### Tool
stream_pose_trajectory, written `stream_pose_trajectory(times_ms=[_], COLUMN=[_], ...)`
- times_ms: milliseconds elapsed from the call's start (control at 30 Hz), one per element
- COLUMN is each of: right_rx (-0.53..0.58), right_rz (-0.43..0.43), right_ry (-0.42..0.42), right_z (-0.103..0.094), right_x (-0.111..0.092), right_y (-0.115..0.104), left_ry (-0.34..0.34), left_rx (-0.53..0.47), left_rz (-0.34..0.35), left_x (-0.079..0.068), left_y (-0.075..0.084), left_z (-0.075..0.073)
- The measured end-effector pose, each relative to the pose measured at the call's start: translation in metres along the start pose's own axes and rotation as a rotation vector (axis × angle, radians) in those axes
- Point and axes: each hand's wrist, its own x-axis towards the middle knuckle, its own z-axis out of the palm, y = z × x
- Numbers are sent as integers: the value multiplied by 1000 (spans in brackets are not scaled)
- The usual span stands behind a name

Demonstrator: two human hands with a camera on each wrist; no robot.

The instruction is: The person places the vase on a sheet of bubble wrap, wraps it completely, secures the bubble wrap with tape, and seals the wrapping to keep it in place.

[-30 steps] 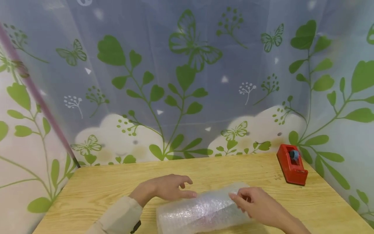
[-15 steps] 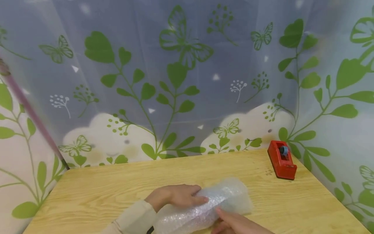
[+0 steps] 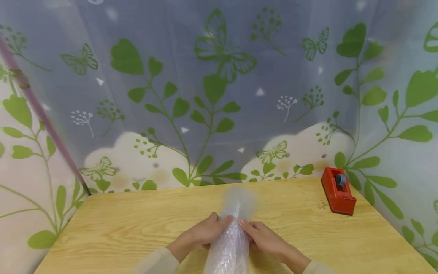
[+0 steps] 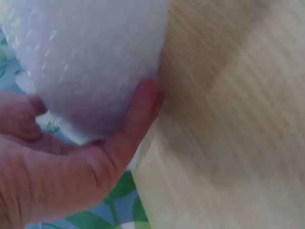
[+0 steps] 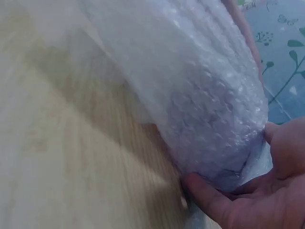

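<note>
A long bundle wrapped in clear bubble wrap [image 3: 227, 253] points away from me at the front middle of the table. My left hand [image 3: 209, 229] grips its left side, thumb on top. From the right, my right hand [image 3: 268, 239] holds it the same way, and the two thumbs nearly meet. Beyond them the loose far end of the wrap stands out, blurred. Fingers [image 4: 143, 100] curl round the bundle's edge in the left wrist view. In the right wrist view, a fingertip [image 5: 195, 183] tucks under the bubble wrap [image 5: 205, 119] close to the tabletop. What lies inside is hidden.
A red tape dispenser [image 3: 338, 192] with a small roll of tape stands at the table's back right. Behind the wooden table [image 3: 130, 224] hangs a blue-grey leaf-printed curtain [image 3: 164, 49], with a pink pole [image 3: 44, 114] slanting down at the left.
The bundle has turned from lying slantwise across the table to pointing away from me. Both hands have moved to grip its opposite sides; earlier the left hand lay on top.
</note>
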Motion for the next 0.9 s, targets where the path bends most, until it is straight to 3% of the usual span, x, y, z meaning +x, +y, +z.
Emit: stream_pose_trajectory(times_ms=[133,233,367,533,667,900], right_rx=[-32,-72,-90,-84,-75,-78], right_rz=[-44,-63,-71,-84,-92,-66], right_ry=[13,56,117,129,137,227], right_z=[-8,-12,-13,-16,-20,-22], right_x=[19,33,50,65,73,76], right_y=[-1,-2,0,5,7,10], left_ry=[146,228,267,317,363,383], left_rx=[5,42,43,-57,-111,-96], left_rz=[41,27,-14,-32,-15,15], left_x=[9,19,28,35,41,50], left_y=[-6,-5,-5,-11,-13,-19], left_z=[3,2,-3,-3,-3,-4])
